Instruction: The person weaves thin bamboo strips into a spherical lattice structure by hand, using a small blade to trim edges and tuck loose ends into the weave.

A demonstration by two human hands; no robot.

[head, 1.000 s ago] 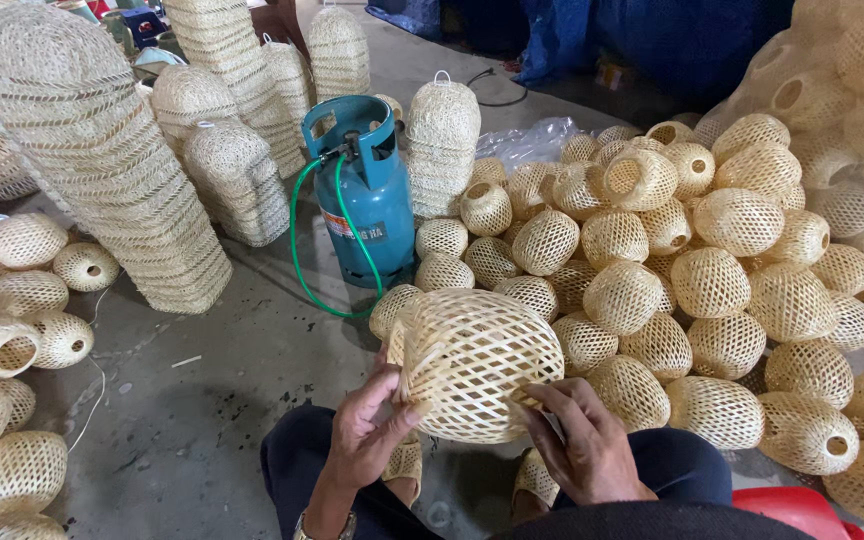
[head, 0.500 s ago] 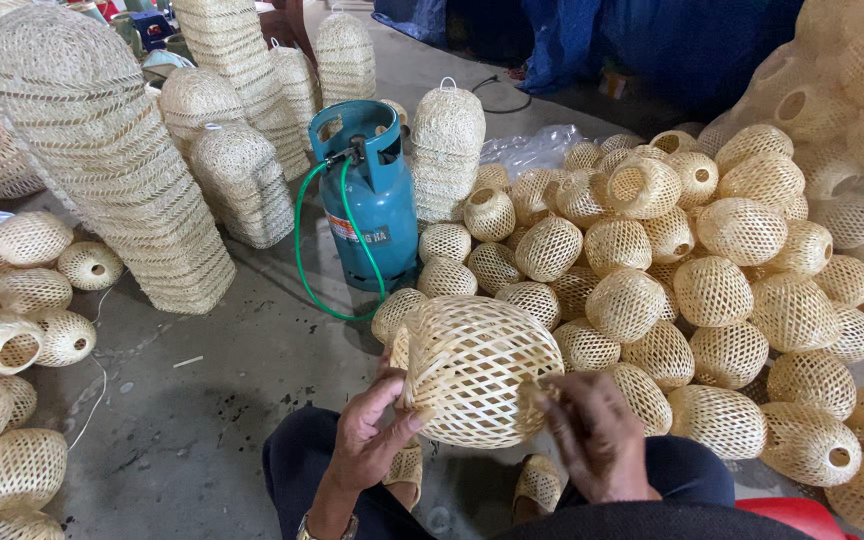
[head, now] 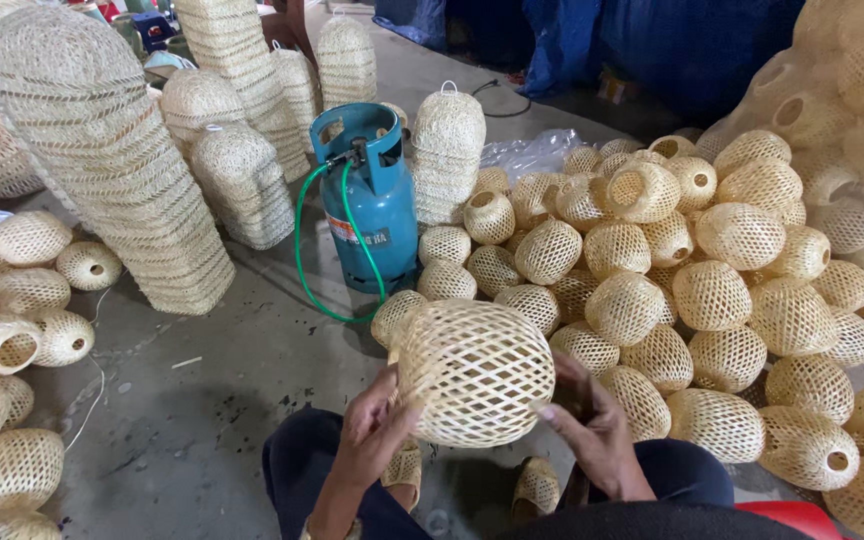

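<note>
A round woven bamboo lantern shade (head: pixel 472 370) sits between my hands above my knees. My left hand (head: pixel 372 432) grips its lower left side with fingers curled on the weave. On the right, my right hand (head: pixel 592 425) presses its lower edge, thumb and fingers against the lattice. Under the shade I see my dark trousers and woven sandals (head: pixel 535 487).
A teal gas cylinder (head: pixel 372 200) with a green hose (head: pixel 302 260) stands just beyond the shade. A big heap of similar woven shades (head: pixel 712 290) fills the right. Tall nested stacks (head: pixel 112 170) stand at the left and back. More shades (head: pixel 12 340) lie along the left edge.
The shade has turned slightly in my hands and my right hand has shifted along its lower right side. My left hand keeps its grip.
</note>
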